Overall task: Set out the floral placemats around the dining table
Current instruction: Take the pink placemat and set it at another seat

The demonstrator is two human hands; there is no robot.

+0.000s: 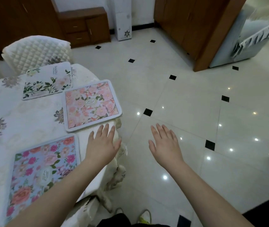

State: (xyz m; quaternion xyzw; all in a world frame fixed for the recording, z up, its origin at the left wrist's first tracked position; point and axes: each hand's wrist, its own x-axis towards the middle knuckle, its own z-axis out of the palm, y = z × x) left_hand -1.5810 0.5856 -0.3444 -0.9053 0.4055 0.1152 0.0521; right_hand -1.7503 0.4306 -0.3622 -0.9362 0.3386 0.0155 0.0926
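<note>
The tabletop [3, 102], draped in a pale embroidered cloth, filled the left of the view, with a quilted chair [35, 49] behind its far edge and glossy tiled floor [187, 104] to the right; three floral placemats lay along the tabletop's right side; the blue placemat [43, 169], nearest the person, ran its long axis from the near-left toward the far-right, roughly parallel to the tabletop's edge, its central label readable from the person's side; the pink placemat [92, 104] sat beyond it, well apart from the blue one, its long axis across the view and its right corner reaching the very edge of the cloth; this looked like the likeliest trouble, since a brush of the sleeve or a tug on the hanging cloth could tip or slide that corner off; the white placemat [47, 81] with green sprays lay just beside the pink one's far-left corner, nearly touching, its printed word turned sideways toward the chair, so the spacing there judged uneven; the left hand [103, 145] hovered over the tabletop's edge just short of the pink placemat, fingers straight and spread, its grip on nothing; the right hand [164, 143] hung over the floor, fingers likewise spread and empty; more placemats, if any remained, were not in view
</note>
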